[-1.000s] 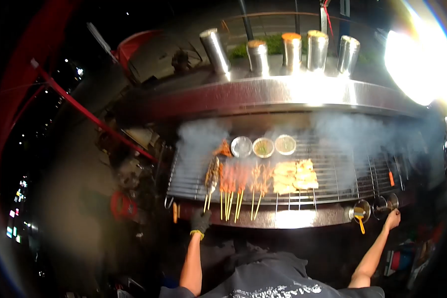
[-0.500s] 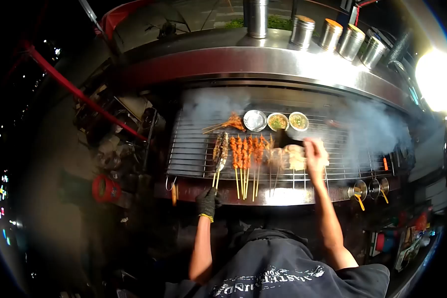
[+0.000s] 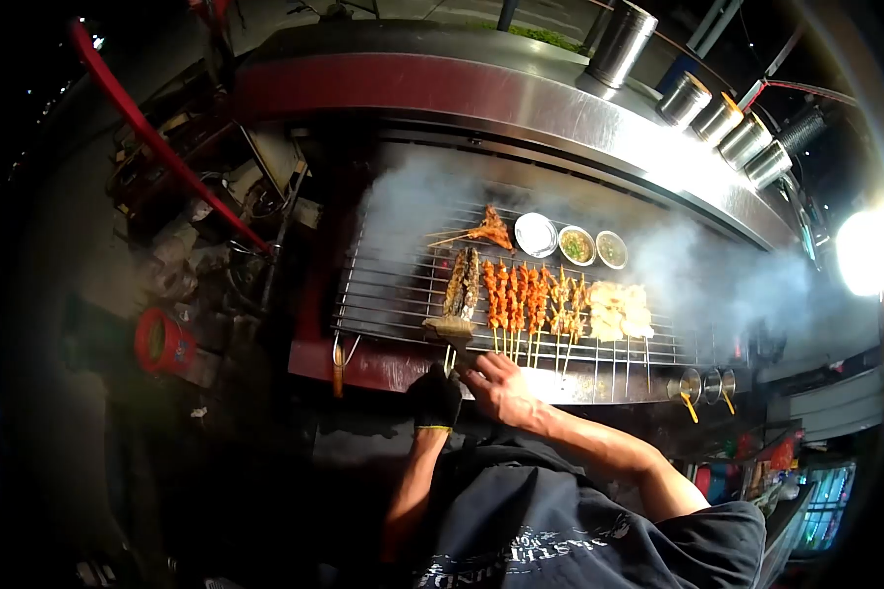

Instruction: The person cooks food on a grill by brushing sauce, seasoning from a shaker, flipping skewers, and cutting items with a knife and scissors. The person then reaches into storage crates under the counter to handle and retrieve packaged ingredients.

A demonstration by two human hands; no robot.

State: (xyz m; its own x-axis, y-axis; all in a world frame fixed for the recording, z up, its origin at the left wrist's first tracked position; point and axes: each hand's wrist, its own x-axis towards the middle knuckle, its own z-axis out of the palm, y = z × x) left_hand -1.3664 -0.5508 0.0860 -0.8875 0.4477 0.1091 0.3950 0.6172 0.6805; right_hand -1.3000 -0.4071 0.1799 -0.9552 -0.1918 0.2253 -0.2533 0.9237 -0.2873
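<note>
In a dark glove, my left hand (image 3: 434,397) is closed on the stick ends of the dark skewers (image 3: 462,285) at the left of the grill (image 3: 388,314). My bare right hand (image 3: 502,387) grips a brush (image 3: 449,328), whose wide head lies over the lower end of those skewers. Orange-red meat skewers (image 3: 517,294) lie just to the right, then paler skewers (image 3: 566,304) and a flat whitish batch (image 3: 620,311). Behind them are a skewered orange piece (image 3: 492,228) and round bowls (image 3: 577,245).
Metal canisters (image 3: 623,44) stand on the steel shelf (image 3: 521,79) behind the grill. Small pots (image 3: 691,384) with yellow-handled tools hang at the front right edge. A red bucket (image 3: 163,342) is at the left. Smoke drifts over both grill ends.
My right hand has moved from the pots at the right, across the grill, to the dark skewers beside my left hand, bringing the brush. The view has turned and shifted.
</note>
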